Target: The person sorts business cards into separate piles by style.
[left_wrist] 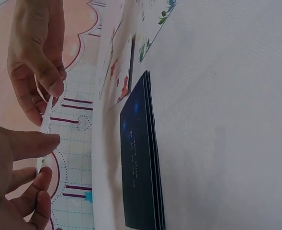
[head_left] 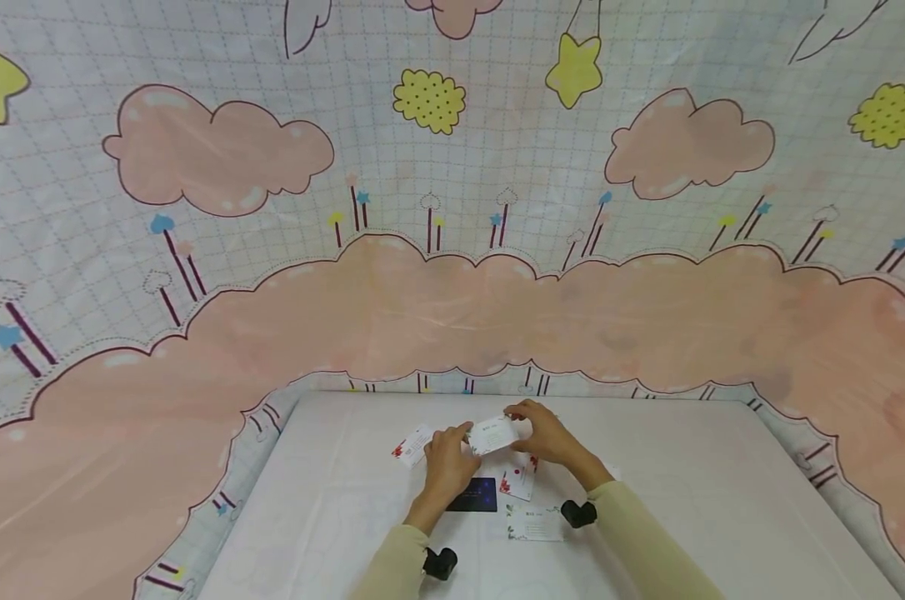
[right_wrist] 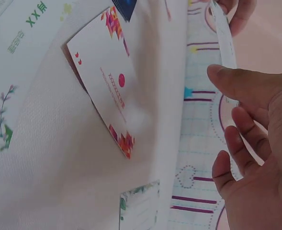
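Observation:
Above the table, both hands hold a white business card (head_left: pixel 493 435) with small print and greenery at its corners. My left hand (head_left: pixel 448 462) pinches its left end between thumb and fingers. At the opposite end, my right hand (head_left: pixel 548 437) grips the card by its edges. The left wrist view shows the card (left_wrist: pixel 46 122) nearly edge-on between the hands. Beneath the left hand lies a stack of dark blue cards (left_wrist: pixel 138 158). White cards with a red-orange pattern (right_wrist: pixel 105 81) rest below the right hand.
Nearer the body lies a white card with leafy corners (head_left: pixel 535 527). Another white card with red decoration (head_left: pixel 413 446) is left of the left hand. A small leaf-bordered card (right_wrist: pixel 141 206) shows in the right wrist view. A patterned cloth (head_left: pixel 452 317) hangs behind the white table (head_left: pixel 310 517).

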Demonstrator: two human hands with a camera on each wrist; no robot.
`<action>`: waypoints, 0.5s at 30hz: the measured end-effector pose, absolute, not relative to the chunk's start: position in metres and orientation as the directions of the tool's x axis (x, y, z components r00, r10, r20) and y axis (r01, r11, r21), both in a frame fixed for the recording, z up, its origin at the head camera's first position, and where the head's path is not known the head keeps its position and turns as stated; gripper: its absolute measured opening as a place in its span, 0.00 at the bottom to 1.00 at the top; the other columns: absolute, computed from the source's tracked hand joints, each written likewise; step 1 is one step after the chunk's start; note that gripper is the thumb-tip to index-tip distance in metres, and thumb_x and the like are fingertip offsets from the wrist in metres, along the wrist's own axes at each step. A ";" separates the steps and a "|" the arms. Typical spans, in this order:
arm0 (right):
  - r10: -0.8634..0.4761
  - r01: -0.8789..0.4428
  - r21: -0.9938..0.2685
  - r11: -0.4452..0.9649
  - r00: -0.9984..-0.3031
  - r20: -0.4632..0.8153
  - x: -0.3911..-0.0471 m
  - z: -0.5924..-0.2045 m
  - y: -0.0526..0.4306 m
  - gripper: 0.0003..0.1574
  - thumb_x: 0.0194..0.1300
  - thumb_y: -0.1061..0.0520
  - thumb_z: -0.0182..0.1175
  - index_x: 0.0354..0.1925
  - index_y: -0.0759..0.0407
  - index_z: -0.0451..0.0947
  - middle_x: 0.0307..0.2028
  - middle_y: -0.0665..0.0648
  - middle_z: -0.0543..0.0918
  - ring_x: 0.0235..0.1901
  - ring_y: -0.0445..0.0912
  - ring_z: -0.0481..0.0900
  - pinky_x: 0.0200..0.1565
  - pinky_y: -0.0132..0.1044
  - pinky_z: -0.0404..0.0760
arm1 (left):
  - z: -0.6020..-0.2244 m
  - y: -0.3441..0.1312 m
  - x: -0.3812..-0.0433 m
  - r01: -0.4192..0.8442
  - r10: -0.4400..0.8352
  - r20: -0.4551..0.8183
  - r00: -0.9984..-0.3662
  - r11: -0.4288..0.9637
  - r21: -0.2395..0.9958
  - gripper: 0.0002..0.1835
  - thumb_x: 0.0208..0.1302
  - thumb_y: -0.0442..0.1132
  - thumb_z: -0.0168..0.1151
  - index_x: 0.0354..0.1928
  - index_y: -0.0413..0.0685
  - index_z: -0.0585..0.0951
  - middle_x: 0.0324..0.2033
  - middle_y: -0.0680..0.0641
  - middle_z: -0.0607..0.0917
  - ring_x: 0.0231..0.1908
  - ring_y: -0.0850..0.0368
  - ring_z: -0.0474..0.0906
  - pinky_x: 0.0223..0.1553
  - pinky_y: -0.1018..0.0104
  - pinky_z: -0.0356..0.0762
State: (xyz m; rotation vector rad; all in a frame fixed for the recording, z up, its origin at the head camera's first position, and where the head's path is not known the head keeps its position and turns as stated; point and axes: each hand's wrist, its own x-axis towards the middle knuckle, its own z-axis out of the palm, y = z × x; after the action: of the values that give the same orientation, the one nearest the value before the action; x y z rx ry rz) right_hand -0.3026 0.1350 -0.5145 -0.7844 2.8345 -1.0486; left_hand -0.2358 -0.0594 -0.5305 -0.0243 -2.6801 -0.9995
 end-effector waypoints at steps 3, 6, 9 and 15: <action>-0.471 -0.473 -0.598 0.647 -0.865 0.174 -0.299 -0.512 0.140 0.36 0.50 0.61 0.76 0.58 0.60 0.76 0.50 0.57 0.80 0.53 0.54 0.76 0.59 0.57 0.75 | -0.527 -0.060 -0.233 0.159 -0.039 0.289 -0.957 0.760 0.631 0.31 0.47 0.35 0.75 0.57 0.44 0.80 0.36 0.48 0.82 0.44 0.49 0.71 0.50 0.49 0.63; -0.489 -0.502 -0.582 0.640 -0.850 0.196 -0.295 -0.509 0.145 0.36 0.50 0.60 0.76 0.57 0.61 0.75 0.51 0.57 0.79 0.53 0.54 0.76 0.59 0.56 0.74 | -0.524 -0.061 -0.231 0.194 0.001 0.295 -0.956 0.755 0.627 0.31 0.47 0.35 0.76 0.58 0.44 0.79 0.37 0.48 0.82 0.44 0.49 0.70 0.51 0.49 0.62; -0.491 -0.507 -0.587 0.631 -0.847 0.204 -0.289 -0.505 0.151 0.36 0.49 0.59 0.76 0.57 0.60 0.76 0.52 0.57 0.78 0.53 0.54 0.75 0.59 0.56 0.74 | -0.521 -0.061 -0.228 0.213 0.035 0.283 -0.958 0.749 0.628 0.32 0.49 0.36 0.76 0.59 0.45 0.78 0.39 0.49 0.82 0.46 0.50 0.70 0.54 0.49 0.62; -0.483 -0.511 -0.579 0.635 -0.848 0.218 -0.276 -0.500 0.162 0.35 0.49 0.56 0.77 0.55 0.57 0.76 0.52 0.54 0.78 0.53 0.52 0.75 0.57 0.55 0.75 | -0.515 -0.060 -0.223 0.259 0.102 0.280 -0.955 0.749 0.610 0.32 0.51 0.39 0.75 0.60 0.47 0.77 0.41 0.51 0.82 0.49 0.51 0.69 0.58 0.48 0.60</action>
State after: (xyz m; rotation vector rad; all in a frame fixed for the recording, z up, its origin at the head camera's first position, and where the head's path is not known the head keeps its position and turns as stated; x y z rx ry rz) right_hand -0.2764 0.1619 -0.4997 -0.8756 2.8793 -1.0407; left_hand -0.2230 -0.0600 -0.5150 -0.2848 -2.7196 -0.9987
